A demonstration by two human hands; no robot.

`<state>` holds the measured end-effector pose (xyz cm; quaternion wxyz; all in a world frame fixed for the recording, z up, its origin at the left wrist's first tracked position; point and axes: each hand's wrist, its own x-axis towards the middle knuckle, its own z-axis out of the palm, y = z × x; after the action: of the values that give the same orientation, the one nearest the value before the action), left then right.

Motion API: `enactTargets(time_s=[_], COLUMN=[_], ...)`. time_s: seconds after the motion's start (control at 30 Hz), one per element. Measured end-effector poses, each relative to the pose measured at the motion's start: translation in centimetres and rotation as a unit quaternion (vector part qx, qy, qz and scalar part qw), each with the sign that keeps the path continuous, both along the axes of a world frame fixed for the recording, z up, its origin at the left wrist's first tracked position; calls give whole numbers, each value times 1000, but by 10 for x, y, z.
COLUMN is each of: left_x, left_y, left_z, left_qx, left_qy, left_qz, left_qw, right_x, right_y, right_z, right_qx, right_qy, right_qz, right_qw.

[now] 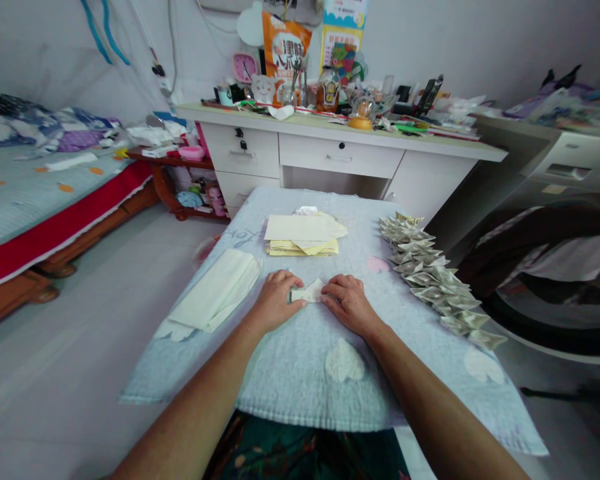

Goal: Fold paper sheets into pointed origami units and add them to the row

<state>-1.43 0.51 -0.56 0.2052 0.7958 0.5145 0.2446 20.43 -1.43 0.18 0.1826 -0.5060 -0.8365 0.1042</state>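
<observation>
A small folded piece of paper, pale with a raised pointed flap, lies on the cloth-covered table between my hands. My left hand pinches its left end between thumb and fingers. At the other end, my right hand has its bent fingers closed on the paper's edge. Beyond the hands sits a stack of cream and yellow paper sheets. Left of my left hand is a pile of pale folded paper. Several folded, pointed paper pieces stand nested in a long row on the right.
A white desk crowded with jars, a clock and bags stands behind the table. To the left are a bed and a low wooden shelf. A front-loading washing machine stands at the right.
</observation>
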Motion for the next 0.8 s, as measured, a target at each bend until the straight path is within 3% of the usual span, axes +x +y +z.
enactTargets(time_s=[0.47,0.67,0.8], left_x=[-3,-3,-1], left_y=[3,3,2], left_z=[-5,-8,-8], left_qx=[0,22,41], left_qy=[7,36,81], left_qz=[21,22,36], left_qw=[1000,999,995], right_x=[-10,-17,-16], right_y=[-4,-4,-6], right_z=[2,-1,2], right_qx=[48,31,27], right_qy=[-44,-49,-46], right_qz=[-29,65,84], right_qw=[997,996,995])
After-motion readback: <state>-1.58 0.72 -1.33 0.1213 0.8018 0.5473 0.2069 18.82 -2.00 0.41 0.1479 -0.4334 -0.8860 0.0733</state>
